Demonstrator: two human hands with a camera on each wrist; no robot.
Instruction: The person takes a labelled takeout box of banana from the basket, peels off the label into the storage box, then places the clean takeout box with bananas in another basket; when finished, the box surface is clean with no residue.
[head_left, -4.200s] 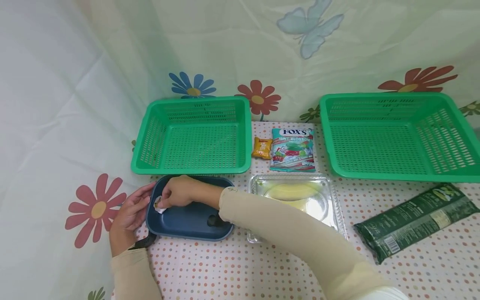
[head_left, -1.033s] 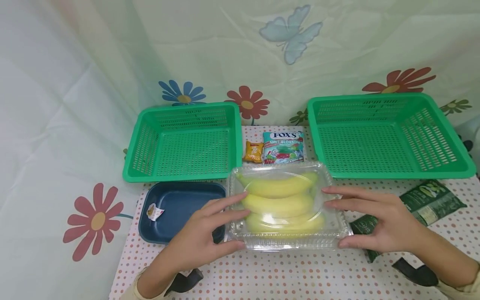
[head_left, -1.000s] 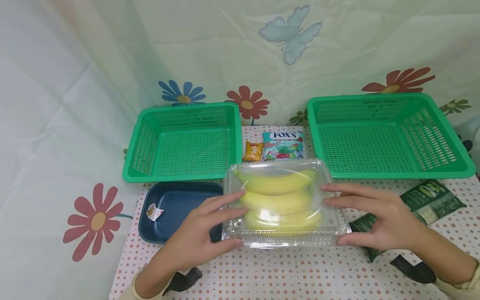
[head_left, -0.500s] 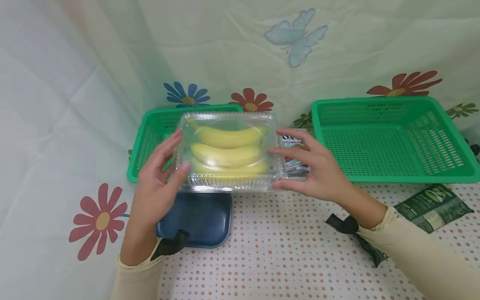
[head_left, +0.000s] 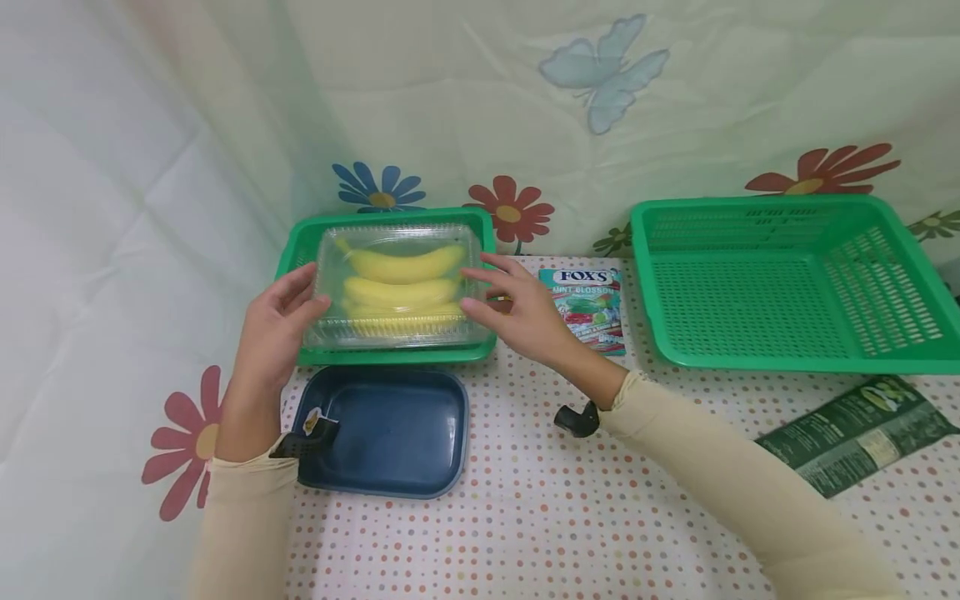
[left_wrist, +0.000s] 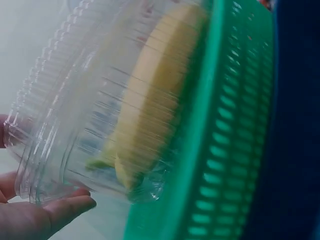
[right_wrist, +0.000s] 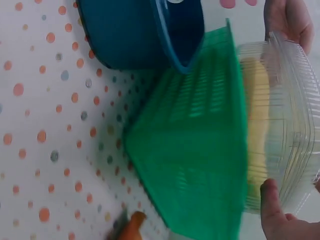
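Observation:
A clear plastic clamshell box (head_left: 405,321) of yellow bananas (head_left: 405,265) is held level over the left green basket (head_left: 397,357). My left hand (head_left: 273,333) grips its left end, thumb on the near side. My right hand (head_left: 521,312) grips the opposite end between thumb and fingers. In the left wrist view, the box (left_wrist: 100,115) is close to the basket rim (left_wrist: 200,115). Seen from the right wrist, the box (right_wrist: 285,125) is at or just above the rim of the basket (right_wrist: 195,145). Most of the basket's floor is hidden under the box.
A blue tray (head_left: 390,442) with a small white wrapped piece (head_left: 313,419) stands in front of the basket. A FOX'S candy bag (head_left: 588,308) lies right of my right hand. Farther right are a second green basket (head_left: 750,308) and a long green packet (head_left: 862,433).
Earlier my right hand was at the wrapped piece in the tray while the box lay on the table. Both hands have since lifted the box and carried it left and back, over the left basket.

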